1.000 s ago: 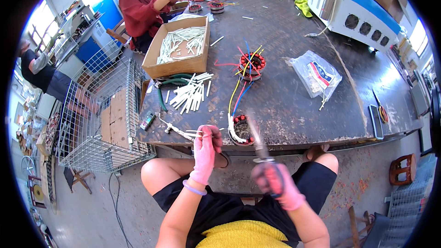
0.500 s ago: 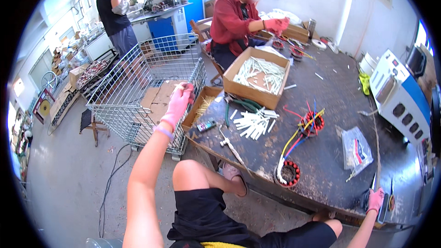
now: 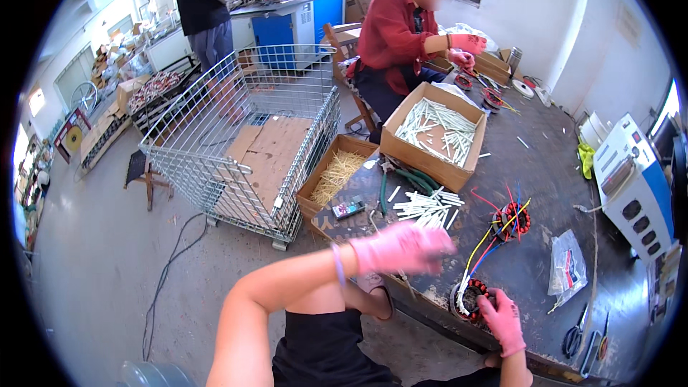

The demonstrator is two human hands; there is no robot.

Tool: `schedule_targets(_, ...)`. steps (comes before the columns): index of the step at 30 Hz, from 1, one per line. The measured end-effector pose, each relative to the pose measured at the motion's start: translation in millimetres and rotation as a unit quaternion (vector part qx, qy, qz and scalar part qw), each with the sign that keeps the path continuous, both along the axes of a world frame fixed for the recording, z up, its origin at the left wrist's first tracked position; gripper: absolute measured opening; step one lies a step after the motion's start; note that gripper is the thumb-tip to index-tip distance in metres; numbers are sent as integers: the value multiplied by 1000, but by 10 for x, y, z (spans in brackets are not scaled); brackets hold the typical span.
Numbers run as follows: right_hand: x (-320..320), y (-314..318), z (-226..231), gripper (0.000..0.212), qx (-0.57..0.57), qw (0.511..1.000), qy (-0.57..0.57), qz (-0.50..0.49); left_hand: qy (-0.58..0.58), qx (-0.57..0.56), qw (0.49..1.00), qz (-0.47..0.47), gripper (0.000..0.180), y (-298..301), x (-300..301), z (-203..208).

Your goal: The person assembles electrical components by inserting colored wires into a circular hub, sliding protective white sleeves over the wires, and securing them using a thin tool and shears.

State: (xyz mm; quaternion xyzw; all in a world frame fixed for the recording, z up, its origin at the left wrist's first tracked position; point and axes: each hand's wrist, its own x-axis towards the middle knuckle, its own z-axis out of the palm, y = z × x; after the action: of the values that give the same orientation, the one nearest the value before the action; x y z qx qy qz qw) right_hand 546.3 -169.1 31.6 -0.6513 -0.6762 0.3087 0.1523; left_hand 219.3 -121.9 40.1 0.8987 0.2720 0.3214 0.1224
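My left hand (image 3: 405, 247), in a pink glove, is over the near edge of the table. Motion smears its fingers, so what they hold, if anything, cannot be made out. Also gloved in pink, my right hand (image 3: 504, 321) grips the right rim of a round motor stator (image 3: 478, 288) with red-orange windings. White sleeving shows on that stator's left side. Yellow, blue and red wires (image 3: 479, 256) run from it toward a second wound stator (image 3: 514, 222) farther back. White tubes (image 3: 430, 208) lie in a loose pile beyond my left hand.
A cardboard box (image 3: 393, 142) of white tubes and a smaller box (image 3: 304, 193) of straw-coloured sticks stand behind the pile. Scissors (image 3: 573, 338) and a plastic bag (image 3: 566, 266) lie right. A wire cage (image 3: 208, 197) stands left. A co-worker in red (image 3: 390, 25) sits across the table.
My left hand has swung from beside the wire cage rightward over the table edge. My right hand has left the tools at the right and come to the near stator. The view has shifted.
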Motion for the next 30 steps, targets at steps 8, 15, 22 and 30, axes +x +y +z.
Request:
schedule_targets(8,-259,12,-10,29,154,981,-90,69,10,-6,999,-36,21,-371,848,-466)
schedule_targets(15,-802,-58,499,42,58,930,362,27,89,170,977,95,43,-282,-324,-247)
schedule_targets(22,-778,124,-351,38,143,972,153,109,27,26,784,620,27,480,-2382,-838)
schedule_targets(30,-867,167,-491,42,198,967,96,129,84,-217,583,779,23,334,-4469,-2672)
